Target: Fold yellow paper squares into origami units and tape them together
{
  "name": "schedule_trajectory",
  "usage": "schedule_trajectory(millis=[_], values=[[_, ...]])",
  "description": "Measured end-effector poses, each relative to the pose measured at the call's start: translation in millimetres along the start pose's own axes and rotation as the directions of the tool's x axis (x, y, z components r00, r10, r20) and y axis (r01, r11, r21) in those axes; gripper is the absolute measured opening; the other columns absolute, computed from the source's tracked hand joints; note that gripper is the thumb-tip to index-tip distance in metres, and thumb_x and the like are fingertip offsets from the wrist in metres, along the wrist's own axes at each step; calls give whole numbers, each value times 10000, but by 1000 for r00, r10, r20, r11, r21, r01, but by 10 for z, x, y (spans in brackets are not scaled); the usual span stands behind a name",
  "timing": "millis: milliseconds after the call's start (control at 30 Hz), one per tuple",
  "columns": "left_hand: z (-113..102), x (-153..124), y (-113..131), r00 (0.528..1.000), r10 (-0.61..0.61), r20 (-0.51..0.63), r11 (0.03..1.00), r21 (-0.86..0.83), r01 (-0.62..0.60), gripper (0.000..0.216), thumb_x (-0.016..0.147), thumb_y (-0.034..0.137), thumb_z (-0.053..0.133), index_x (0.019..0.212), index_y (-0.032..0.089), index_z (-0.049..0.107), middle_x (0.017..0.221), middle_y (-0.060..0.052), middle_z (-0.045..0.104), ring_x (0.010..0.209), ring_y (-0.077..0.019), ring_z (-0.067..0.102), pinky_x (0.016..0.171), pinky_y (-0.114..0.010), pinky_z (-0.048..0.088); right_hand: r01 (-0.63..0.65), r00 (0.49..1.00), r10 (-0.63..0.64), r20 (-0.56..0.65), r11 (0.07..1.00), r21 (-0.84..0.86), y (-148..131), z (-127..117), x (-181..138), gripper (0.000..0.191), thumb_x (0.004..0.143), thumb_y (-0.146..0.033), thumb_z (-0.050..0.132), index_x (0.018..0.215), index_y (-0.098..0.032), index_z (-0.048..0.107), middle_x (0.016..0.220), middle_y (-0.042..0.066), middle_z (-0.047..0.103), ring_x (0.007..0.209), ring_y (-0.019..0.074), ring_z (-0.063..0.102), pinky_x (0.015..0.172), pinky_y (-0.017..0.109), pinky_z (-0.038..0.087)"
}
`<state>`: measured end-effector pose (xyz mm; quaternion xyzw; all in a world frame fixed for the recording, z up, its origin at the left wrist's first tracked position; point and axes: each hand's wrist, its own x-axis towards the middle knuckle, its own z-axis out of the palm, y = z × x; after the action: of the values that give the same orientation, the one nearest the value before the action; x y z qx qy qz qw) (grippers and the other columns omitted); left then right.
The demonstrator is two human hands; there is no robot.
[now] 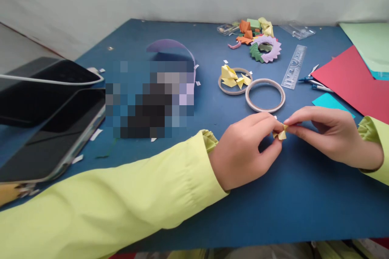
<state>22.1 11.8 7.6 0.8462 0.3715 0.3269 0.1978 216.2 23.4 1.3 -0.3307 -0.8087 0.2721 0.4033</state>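
Between the fingertips of both hands is a small folded piece of yellow paper point(282, 134), partly covered by the fingers. My left hand point(247, 149) pinches it from the left with thumb and forefinger. From the right, my right hand point(326, 131) pinches its other edge. Just beyond the hands lies a roll of tape point(265, 108), flat on the table. Another tape ring point(223, 88) touches it on the left, with several folded yellow paper pieces point(229, 75) inside and over its rim.
Farther back are a purple and green paper ring point(275, 50), orange folded pieces point(244, 38) and a clear ruler point(294, 67). Red point(352, 77) and light green sheets point(369, 44) lie right, near a turquoise paper point(331, 103) and pens. A phone point(60, 129) lies left; a nearby patch is blurred out.
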Motion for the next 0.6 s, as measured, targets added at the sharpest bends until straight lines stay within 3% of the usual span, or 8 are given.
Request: schedule_trajectory(millis=[200, 600], values=[[-8, -23, -8, 991, 131, -13, 978, 167, -127, 120, 812, 133, 491, 810, 164, 606, 735, -37, 645, 700, -157, 597, 652, -248, 455, 126, 992, -126, 15, 990, -60, -46, -13, -18, 201, 818, -51, 581, 940, -203, 629, 840, 27, 679, 784, 124, 626, 685, 264, 524], [-8, -19, -27, 987, 143, -78, 971, 203, -125, 106, 789, 111, 508, 750, 145, 601, 671, -8, 610, 633, -121, 554, 599, -222, 431, 222, 975, -219, 33, 967, -128, -64, -30, -8, 182, 818, -37, 573, 933, -165, 632, 810, 52, 664, 739, 116, 605, 653, 254, 511]])
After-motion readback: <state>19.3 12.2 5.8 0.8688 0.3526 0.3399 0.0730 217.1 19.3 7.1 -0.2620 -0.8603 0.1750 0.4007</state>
